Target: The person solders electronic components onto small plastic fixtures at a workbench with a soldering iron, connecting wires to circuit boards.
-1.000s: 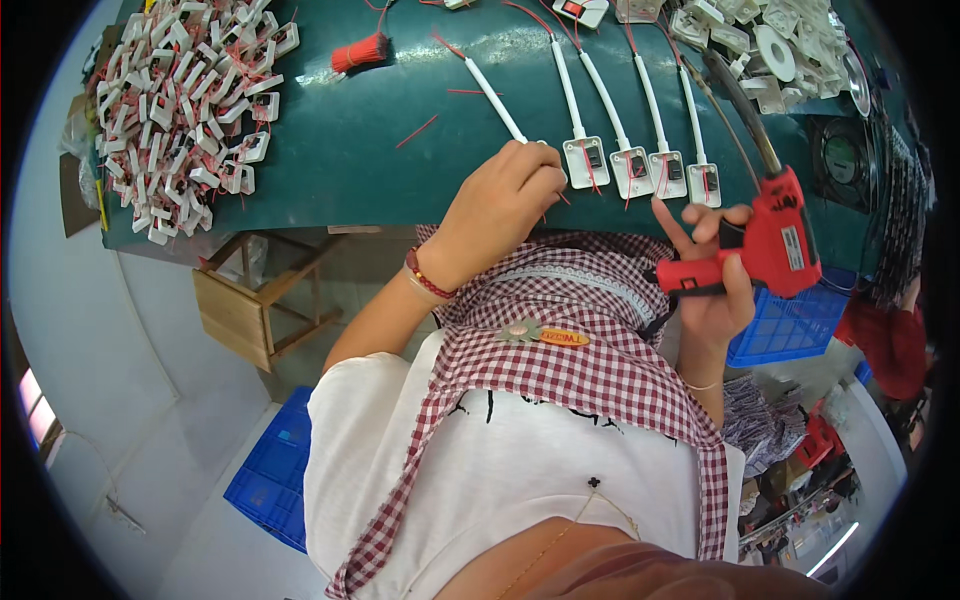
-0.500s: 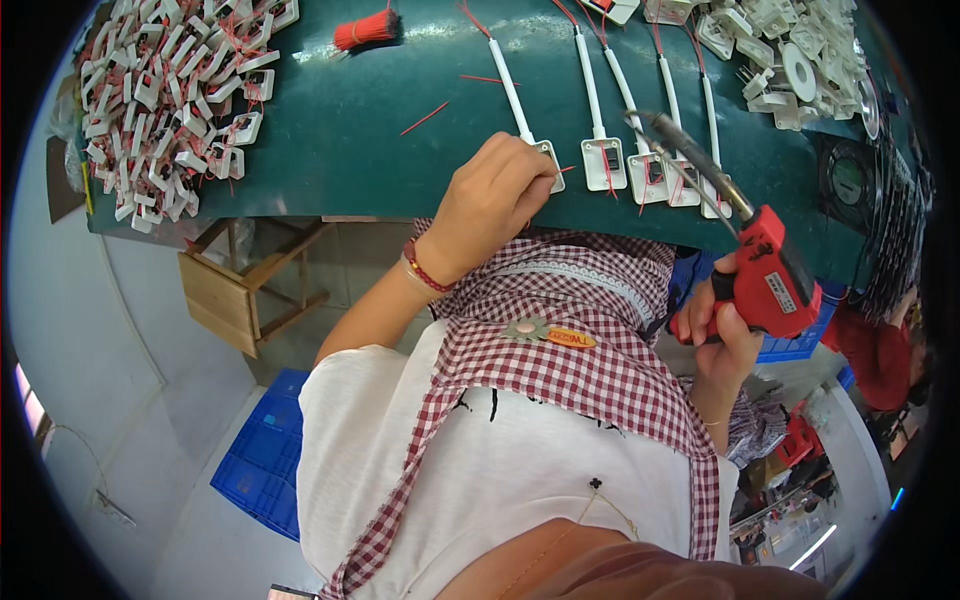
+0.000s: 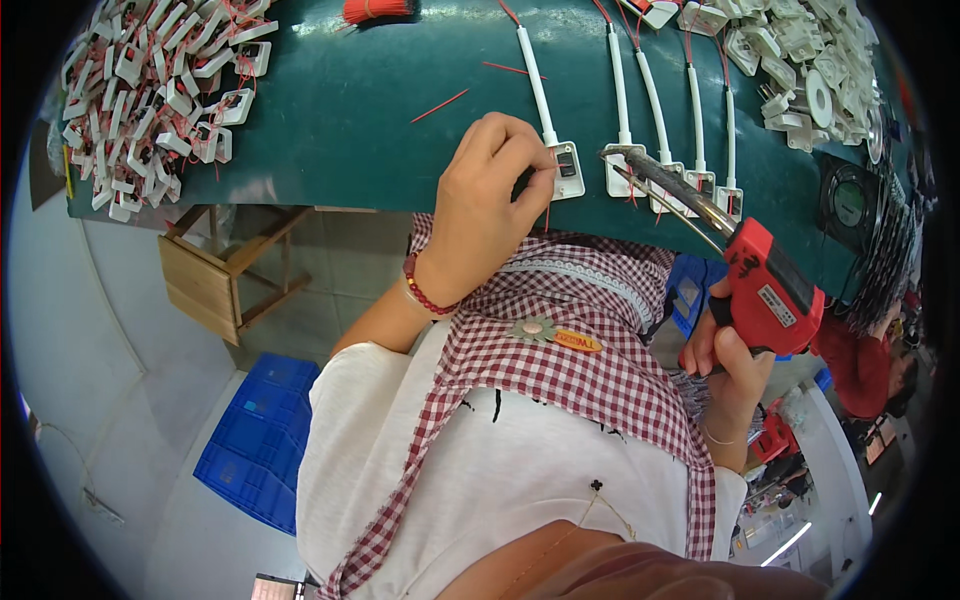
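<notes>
My left hand [image 3: 492, 195] is closed in a pinch at the edge of a white switch housing [image 3: 570, 185] with a long tube neck. Thin red wire [image 3: 548, 215] shows at its fingertips; the exact grip is partly hidden. My right hand [image 3: 728, 352] grips a red soldering gun [image 3: 770, 290] by its handle. Its metal barrel points left over the table, and a thin feed tube runs beside it. In the picture the tip overlaps a second white housing [image 3: 616, 183]; I cannot tell whether it touches. Several more such housings stand in a row to the right.
A heap of wired white housings [image 3: 150, 100] covers the left of the green table [image 3: 350, 130]. White plastic parts [image 3: 800, 60] pile up at the far right, near a black fan [image 3: 847, 185]. A red wire bundle [image 3: 378, 10] lies at the back; a wooden stool [image 3: 215, 275] stands below.
The soldering gun's tip has moved left and down, toward the second housing. My left hand has drawn back slightly from the first housing, uncovering more of it. The view has shifted a little.
</notes>
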`<state>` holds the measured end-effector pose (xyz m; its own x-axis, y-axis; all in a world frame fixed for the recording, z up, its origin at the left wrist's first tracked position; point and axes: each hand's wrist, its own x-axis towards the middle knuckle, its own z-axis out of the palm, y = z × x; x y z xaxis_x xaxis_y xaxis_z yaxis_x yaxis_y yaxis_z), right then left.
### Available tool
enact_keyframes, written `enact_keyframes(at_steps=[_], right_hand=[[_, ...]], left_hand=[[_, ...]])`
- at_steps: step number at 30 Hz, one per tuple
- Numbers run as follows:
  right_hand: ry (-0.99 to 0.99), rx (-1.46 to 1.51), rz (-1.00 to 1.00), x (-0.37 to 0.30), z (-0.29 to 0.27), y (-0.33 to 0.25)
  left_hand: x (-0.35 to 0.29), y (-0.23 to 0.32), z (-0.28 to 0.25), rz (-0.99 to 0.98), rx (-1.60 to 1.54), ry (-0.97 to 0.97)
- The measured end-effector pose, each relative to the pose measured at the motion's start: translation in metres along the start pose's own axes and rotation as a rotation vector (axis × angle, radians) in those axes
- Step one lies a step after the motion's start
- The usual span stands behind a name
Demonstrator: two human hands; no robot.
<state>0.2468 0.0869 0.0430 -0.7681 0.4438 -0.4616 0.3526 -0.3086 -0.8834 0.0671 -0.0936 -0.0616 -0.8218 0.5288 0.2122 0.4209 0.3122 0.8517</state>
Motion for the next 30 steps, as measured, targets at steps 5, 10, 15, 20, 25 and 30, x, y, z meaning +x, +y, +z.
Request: enact_keyframes(at_steps=[5, 10, 15, 20, 25, 30], right_hand=[[0.009, -0.08, 0.082, 0.002, 0.009, -0.014], [0.039, -0.106, 0.135, 0.001, 0.017, -0.016], [0.058, -0.088, 0.16, 0.0, 0.02, -0.014], [0.062, -0.089, 0.19, 0.001, 0.02, -0.014], [0.068, -0.084, 0.206, 0.002, 0.023, -0.015], [0.067, -0.063, 0.222, 0.003, 0.023, -0.016]], left_hand=[[0.001, 0.003, -0.003, -0.137, -0.127, -0.066], [0.001, -0.004, -0.001, -0.07, -0.071, -0.066], [0.004, 0.0, 0.001, -0.027, -0.023, -0.037], [0.007, -0.001, 0.002, 0.01, 0.052, -0.069], [0.007, -0.001, 0.001, 0.002, 0.059, -0.086], [0.009, 0.0, -0.002, -0.021, 0.016, -0.115]])
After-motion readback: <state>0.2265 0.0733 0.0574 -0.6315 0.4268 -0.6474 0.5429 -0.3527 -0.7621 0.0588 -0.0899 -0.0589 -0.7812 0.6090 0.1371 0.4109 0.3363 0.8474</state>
